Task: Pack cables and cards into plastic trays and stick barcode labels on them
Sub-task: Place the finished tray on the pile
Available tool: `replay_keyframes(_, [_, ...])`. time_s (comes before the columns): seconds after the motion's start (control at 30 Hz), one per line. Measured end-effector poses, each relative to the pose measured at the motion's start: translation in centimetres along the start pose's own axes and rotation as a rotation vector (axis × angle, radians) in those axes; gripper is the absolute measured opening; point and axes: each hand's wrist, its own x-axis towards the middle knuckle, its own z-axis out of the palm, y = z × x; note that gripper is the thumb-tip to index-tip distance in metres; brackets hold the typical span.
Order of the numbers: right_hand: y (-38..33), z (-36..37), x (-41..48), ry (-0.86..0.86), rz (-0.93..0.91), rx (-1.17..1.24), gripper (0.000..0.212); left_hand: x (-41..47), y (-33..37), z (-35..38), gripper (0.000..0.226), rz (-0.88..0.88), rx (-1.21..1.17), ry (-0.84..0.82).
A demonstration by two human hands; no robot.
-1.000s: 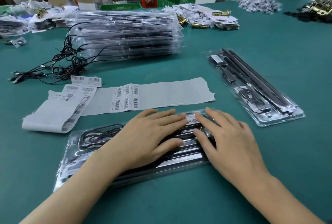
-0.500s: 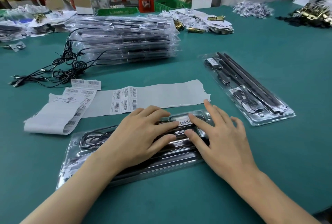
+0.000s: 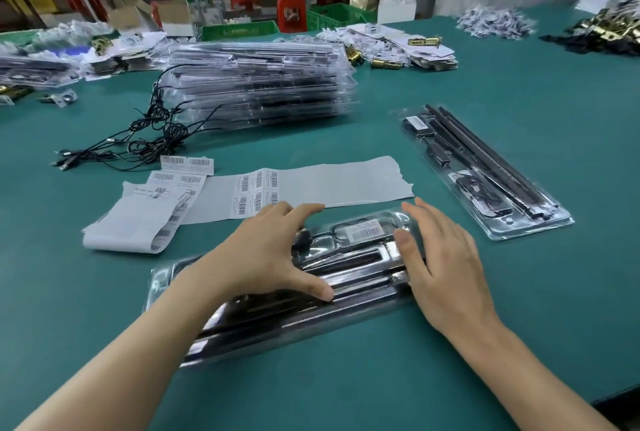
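A clear tray (image 3: 263,323) of black rods and cable, a barcode label (image 3: 363,232) stuck on top, is laid slantwise at the front of the green tabletop (image 3: 519,292). The grip of the left hand (image 3: 266,257) is clamped across its width, fingers over the far edge and thumb near, while the right hand (image 3: 446,268) is laid flat on its right end, fingers straight. A label sheet (image 3: 346,185) is seen just behind, a second tray (image 3: 530,226) to the right, stacked trays (image 3: 263,84) and loose cables (image 3: 138,143) farther back.
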Motion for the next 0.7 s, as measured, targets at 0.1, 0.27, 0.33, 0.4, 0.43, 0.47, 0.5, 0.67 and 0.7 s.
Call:
replay_keyframes(0.1, [0.4,0.1,0.1,0.082,0.012,0.110,0.055,0.6,-0.1,-0.8,0.112,-0.096,-0.161,0.010])
replay_keyframes(0.27, [0.7,0.1,0.2,0.161,0.027,0.233,0.048,0.8,-0.3,-2.6,0.052,-0.173,-0.318,0.056])
replay_keyframes(0.33, [0.8,-0.1,0.1,0.199,0.043,0.295,0.042,0.7,-0.4,-3.4,0.034,-0.171,-0.393,0.076])
replay_keyframes(0.4, [0.7,-0.4,0.1,0.220,0.043,0.333,0.037,0.7,-0.4,-4.2,0.026,-0.194,-0.558,0.077])
replay_keyframes(0.43, [0.5,-0.6,0.0,0.218,0.038,0.352,0.035,0.5,-0.4,-4.6,0.026,-0.215,-0.644,0.080])
replay_keyframes(0.47, [0.2,-0.7,-0.2,0.213,0.034,0.382,0.034,0.3,-0.4,-5.1,0.025,-0.233,-0.714,0.094])
replay_keyframes(0.5, [-0.4,-0.7,-0.4,0.210,0.032,0.427,0.032,0.2,-0.4,-5.5,0.025,-0.246,-0.772,0.118])
replay_keyframes(0.67, [-3.9,-0.5,-2.6,0.063,0.190,0.740,0.045,0.5,-0.7,-6.4,0.024,-0.285,-1.065,0.303])
replay_keyframes(0.7, [-4.4,-0.2,-2.9,-0.061,0.236,0.839,0.050,0.8,-0.6,-6.3,0.026,-0.281,-1.151,0.355])
